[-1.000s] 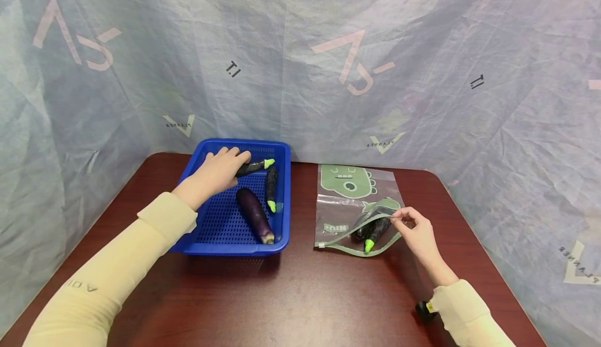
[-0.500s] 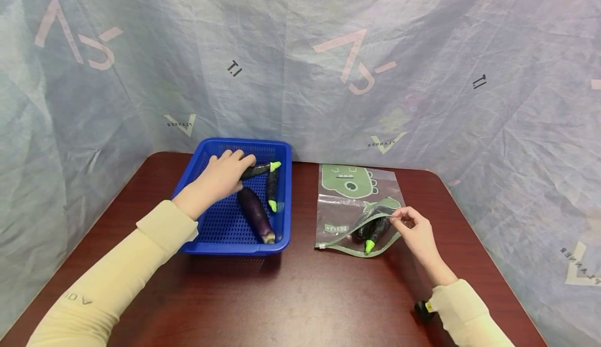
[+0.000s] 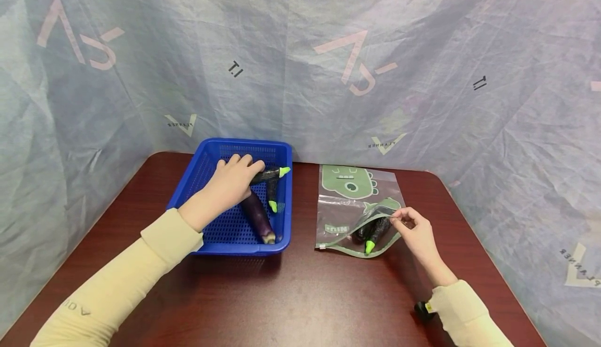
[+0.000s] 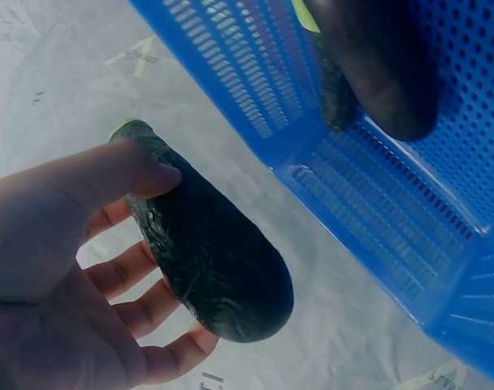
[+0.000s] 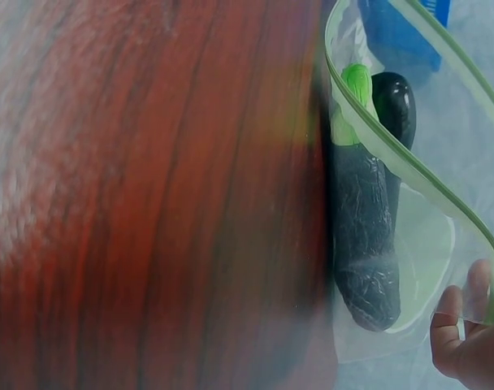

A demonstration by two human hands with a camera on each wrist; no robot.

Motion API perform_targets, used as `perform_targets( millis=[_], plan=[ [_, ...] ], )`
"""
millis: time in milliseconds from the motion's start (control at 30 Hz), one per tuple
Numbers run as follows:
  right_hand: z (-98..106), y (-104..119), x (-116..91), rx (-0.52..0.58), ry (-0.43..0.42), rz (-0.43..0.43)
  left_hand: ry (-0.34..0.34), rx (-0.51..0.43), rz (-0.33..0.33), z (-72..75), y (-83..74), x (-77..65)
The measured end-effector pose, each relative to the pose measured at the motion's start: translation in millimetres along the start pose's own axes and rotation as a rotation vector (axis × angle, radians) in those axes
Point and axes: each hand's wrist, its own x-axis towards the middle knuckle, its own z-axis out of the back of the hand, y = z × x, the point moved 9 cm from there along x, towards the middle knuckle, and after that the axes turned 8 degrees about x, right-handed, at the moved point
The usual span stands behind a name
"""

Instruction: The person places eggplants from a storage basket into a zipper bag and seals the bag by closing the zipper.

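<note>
In the head view my left hand grips a small dark eggplant with a bright green stem, over the blue basket. The left wrist view shows thumb and fingers around the wrinkled eggplant. Inside the basket lie a large purple eggplant and another small dark one. My right hand pinches the right side of a clear zip bag's mouth, holding it open. Two dark eggplants show in the bag in the right wrist view, one with a green stem.
All this sits on a dark red wooden table. Grey printed cloth hangs around the back and sides. A small black object is at my right cuff. The bag lies right of the basket.
My left hand has moved to the right and slightly nearer with the small eggplant, whose stem now overlaps the basket's right rim. The right hand and bag have stayed put.
</note>
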Motion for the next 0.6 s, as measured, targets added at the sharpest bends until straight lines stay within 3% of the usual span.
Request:
perform_targets(
  millis=[233, 433, 600],
  plan=[
    [-1, -11, 3, 0.007, -0.001, -0.009, -0.099, 0.014, -0.015, 12.6, -15.4, -5.5],
    [0, -36, 7, -0.025, -0.009, -0.009, -0.136, 0.031, -0.047, 19.0, -29.6, -9.3],
    [0, -40, 9, -0.024, -0.013, -0.008, -0.169, 0.036, -0.059, 26.6, -40.9, -13.6]
  ],
)
